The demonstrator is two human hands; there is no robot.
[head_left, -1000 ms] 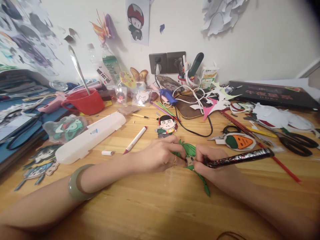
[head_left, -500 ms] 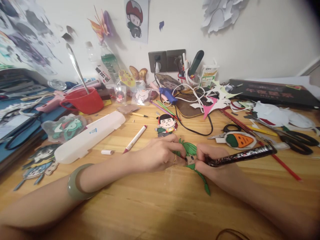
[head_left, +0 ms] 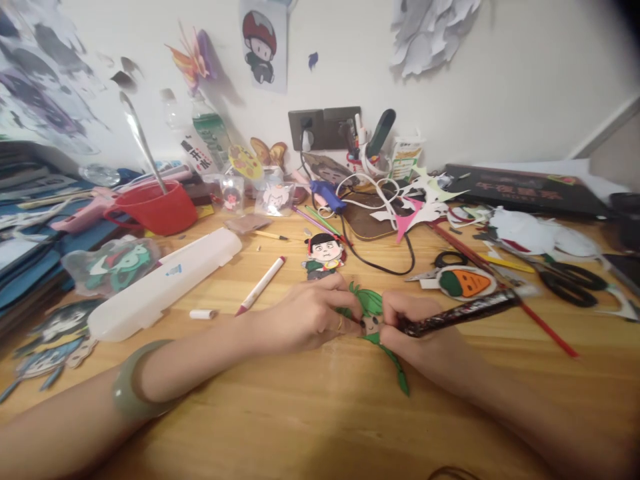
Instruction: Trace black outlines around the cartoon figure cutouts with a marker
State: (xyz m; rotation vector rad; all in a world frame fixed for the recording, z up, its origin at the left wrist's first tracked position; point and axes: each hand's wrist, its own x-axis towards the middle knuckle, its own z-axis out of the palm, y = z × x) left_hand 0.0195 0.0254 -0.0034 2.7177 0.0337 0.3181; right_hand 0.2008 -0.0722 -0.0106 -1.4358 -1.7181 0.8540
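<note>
A green-haired paper figure cutout (head_left: 373, 309) lies flat on the wooden desk (head_left: 300, 413). My left hand (head_left: 305, 317), a jade bangle (head_left: 127, 393) on its wrist, has its fingers curled and pinches the cutout's left edge. My right hand (head_left: 417, 330) is closed round a dark patterned pen (head_left: 465, 312), whose tip rests on the figure's face. A green strip of the cutout (head_left: 397, 373) trails toward me under the right hand.
Close by lie a black-haired cartoon cutout (head_left: 323, 253), a carrot cutout (head_left: 467, 282), an uncapped marker (head_left: 260, 285) with its cap (head_left: 203, 314), a white case (head_left: 165, 280), a red cup (head_left: 155, 207), black scissors (head_left: 570, 283), cables and paper scraps.
Both hands have stayed on the green cutout and the pen's barrel has tilted only slightly. The view has shifted a little to the right and down.
</note>
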